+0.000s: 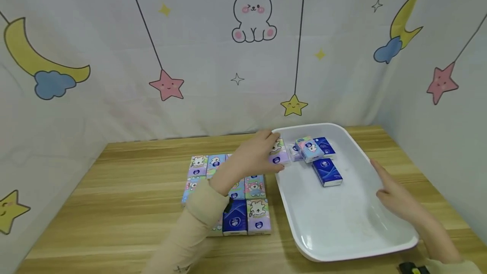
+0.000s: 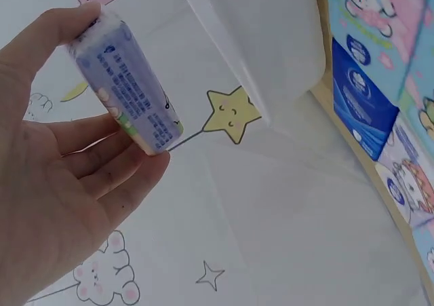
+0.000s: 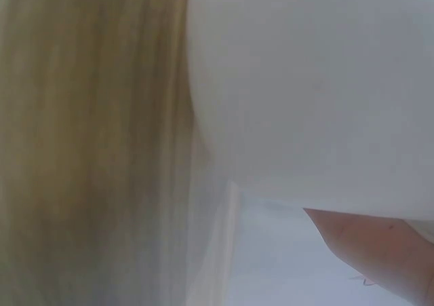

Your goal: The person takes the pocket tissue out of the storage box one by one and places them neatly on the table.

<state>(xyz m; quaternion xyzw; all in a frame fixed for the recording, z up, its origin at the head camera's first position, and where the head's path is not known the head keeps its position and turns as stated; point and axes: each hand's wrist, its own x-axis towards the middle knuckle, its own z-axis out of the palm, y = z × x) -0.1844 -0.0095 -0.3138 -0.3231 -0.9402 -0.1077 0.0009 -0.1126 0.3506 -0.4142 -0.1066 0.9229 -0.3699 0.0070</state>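
My left hand pinches a small pastel pocket tissue pack between thumb and fingers, over the left rim of a white plastic tub. The left wrist view shows the pack's lilac printed side. My right hand holds the tub's right rim, thumb on the inside and fingers along the outside. Inside the tub's far part lie several tissue packs: a pastel pack on top of others, and a dark blue pack nearer. Left of the tub, rows of tissue packs are partly hidden by my left arm.
A wooden table carries the tub and the packs. White cloth printed with stars, moons and a rabbit hangs behind and along both sides. The tub's edge stands close to the rows of packs.
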